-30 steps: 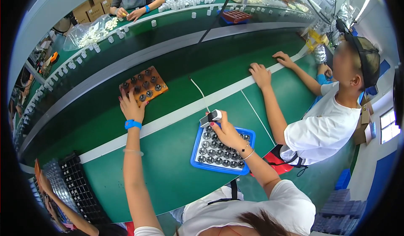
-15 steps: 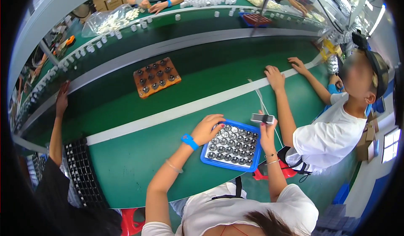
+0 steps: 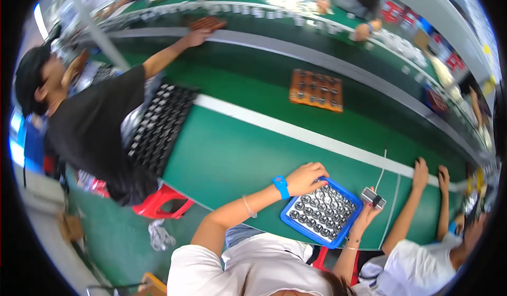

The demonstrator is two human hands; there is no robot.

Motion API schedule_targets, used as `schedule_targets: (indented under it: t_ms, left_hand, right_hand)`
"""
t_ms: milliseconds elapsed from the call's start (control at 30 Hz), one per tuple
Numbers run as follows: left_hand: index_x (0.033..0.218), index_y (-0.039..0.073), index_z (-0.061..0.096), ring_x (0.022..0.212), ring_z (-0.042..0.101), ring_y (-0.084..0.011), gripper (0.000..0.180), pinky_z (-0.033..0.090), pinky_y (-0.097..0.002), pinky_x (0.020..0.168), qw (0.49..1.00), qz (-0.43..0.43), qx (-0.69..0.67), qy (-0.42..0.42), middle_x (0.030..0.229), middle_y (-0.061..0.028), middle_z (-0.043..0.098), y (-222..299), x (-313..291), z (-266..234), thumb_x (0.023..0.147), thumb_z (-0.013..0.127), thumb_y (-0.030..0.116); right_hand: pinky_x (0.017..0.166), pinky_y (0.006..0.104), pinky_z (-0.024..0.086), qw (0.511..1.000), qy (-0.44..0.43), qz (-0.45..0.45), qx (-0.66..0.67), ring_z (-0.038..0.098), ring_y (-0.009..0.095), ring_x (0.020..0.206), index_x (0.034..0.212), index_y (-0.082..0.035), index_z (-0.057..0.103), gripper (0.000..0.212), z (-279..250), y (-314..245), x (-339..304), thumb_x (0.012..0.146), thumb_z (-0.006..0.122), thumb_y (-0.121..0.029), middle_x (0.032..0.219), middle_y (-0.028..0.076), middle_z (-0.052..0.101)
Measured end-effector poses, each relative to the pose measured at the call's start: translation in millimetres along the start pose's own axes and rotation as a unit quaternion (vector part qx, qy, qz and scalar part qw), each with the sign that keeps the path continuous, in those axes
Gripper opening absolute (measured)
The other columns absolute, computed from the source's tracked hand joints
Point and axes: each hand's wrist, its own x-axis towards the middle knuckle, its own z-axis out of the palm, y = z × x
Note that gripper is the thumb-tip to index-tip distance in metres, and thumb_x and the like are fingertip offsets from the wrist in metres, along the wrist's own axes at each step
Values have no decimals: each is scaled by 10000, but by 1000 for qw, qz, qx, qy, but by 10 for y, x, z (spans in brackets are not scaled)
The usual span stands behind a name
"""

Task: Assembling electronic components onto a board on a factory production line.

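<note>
A blue tray (image 3: 285, 216) filled with several dark, shiny round parts (image 3: 322, 211) lies on the green table in front of me. My left hand (image 3: 308, 179), with a blue band at the wrist, grips the tray's far left corner, its thumb over the rim. Beside the right rim, my right hand (image 3: 363, 219) holds a small silver rectangular device (image 3: 373, 198) with a black band around it. Most of its fingers are hidden behind the device. A thin pale cord (image 3: 381, 172) runs across the table behind it.
Beyond a white rail (image 3: 274, 126), an orange tray (image 3: 316, 91) of round parts sits on the green belt. Black racks (image 3: 163, 127) stand at left beside a worker in black (image 3: 100, 132), whose hand touches a reddish-brown tray (image 3: 207, 23). Another worker's hands (image 3: 421, 173) rest at right.
My view has swung left, so the table appears further right. The worker in black now reaches to the reddish-brown tray. My hands stay at the blue tray and the silver device.
</note>
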Motion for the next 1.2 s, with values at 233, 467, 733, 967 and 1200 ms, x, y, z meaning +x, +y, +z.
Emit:
schedule_targets:
  t_ms: [233, 467, 733, 967, 1200]
  left_hand:
    - [1107, 68, 615, 1073, 511, -313, 262, 416, -397, 941, 986, -105, 25, 125, 1126, -122, 545, 98, -870, -631, 893, 613, 218]
    - [1082, 65, 611, 1082, 510, -323, 246, 426, -396, 937, 969, -141, 3, 205, 1120, -117, 539, 226, -1333, -913, 867, 637, 181]
    - [1047, 90, 633, 1142, 492, -306, 249, 372, -446, 979, 967, -62, 153, 191, 1137, -101, 548, 476, -1081, -799, 832, 670, 210]
    - [933, 111, 666, 1062, 499, -225, 208, 374, -371, 882, 974, 73, 204, 61, 1020, -37, 569, 588, -688, -353, 759, 703, 219]
    - [779, 118, 676, 960, 499, -196, 106, 372, -345, 791, 959, 79, 263, 65, 860, 3, 552, 534, -590, -318, 721, 712, 199]
  right_hand:
    - [1038, 364, 344, 986, -124, 89, 66, 504, 259, 1186, 1428, -58, 195, 527, 921, -433, -353, 992, 468, -169, 1309, 241, 509]
    - [1003, 357, 375, 972, -192, 93, 98, 546, 238, 1117, 1348, -52, 272, 454, 1382, -655, -420, 982, 503, -187, 1261, 239, 544]
    - [1039, 390, 367, 970, -173, 104, 133, 498, 268, 1194, 1446, -64, 208, 544, 1237, -563, -428, 984, 488, -135, 1336, 195, 472]
    - [1091, 430, 319, 972, -160, 105, 137, 440, 313, 1273, 1462, -58, 185, 565, 947, -492, -426, 986, 484, -118, 1415, 173, 375]
    - [1095, 425, 315, 969, -186, 111, 119, 440, 310, 1275, 1461, -60, 174, 562, 887, -514, -436, 986, 472, -98, 1389, 169, 396]
